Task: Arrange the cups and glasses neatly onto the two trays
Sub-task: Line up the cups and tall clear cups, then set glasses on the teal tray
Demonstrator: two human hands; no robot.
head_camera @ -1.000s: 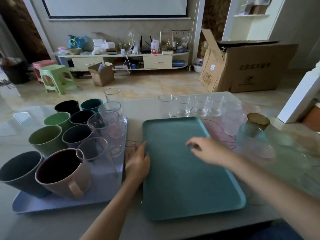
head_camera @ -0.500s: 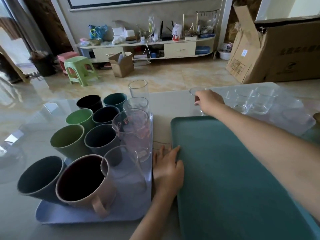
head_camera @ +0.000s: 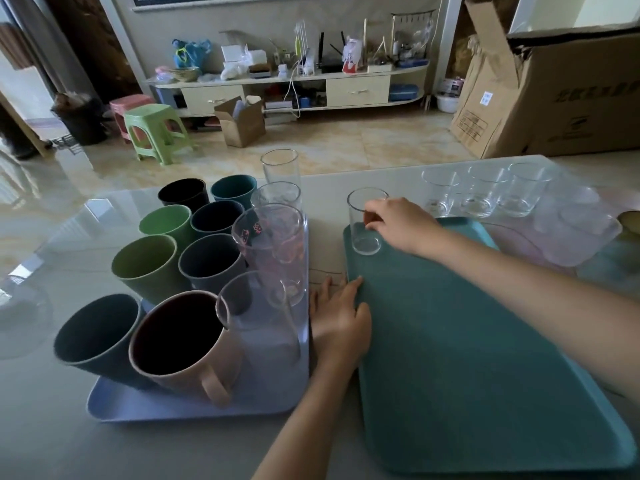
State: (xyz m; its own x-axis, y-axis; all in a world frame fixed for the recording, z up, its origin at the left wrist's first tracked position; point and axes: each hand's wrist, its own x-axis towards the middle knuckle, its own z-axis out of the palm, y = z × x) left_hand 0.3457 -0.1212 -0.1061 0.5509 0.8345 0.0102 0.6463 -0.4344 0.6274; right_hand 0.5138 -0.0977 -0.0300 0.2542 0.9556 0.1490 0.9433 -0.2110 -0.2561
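Observation:
A teal tray (head_camera: pixel 460 341) lies on the table in front of me. My right hand (head_camera: pixel 398 223) grips a small clear glass (head_camera: pixel 363 223) by its rim; the glass stands on the tray's far left corner. My left hand (head_camera: pixel 341 320) rests flat on the table with its fingers against the tray's left edge. To the left, a lilac tray (head_camera: pixel 194 407) carries several coloured cups (head_camera: pixel 149 268), a pink mug (head_camera: pixel 187 348) and several tall clear glasses (head_camera: pixel 277 251). Three small clear glasses (head_camera: pixel 481 192) stand in a row beyond the teal tray.
Frosted pinkish cups (head_camera: pixel 581 233) stand at the right of the table. The table's far edge runs behind the glasses. On the floor beyond are a green stool (head_camera: pixel 156 133), a small open box (head_camera: pixel 242 123) and a large cardboard box (head_camera: pixel 554 95).
My right hand reached from the tray's middle to the far glasses, took the leftmost one and brought it onto the teal tray's far left corner. My left hand stayed at the tray's edge.

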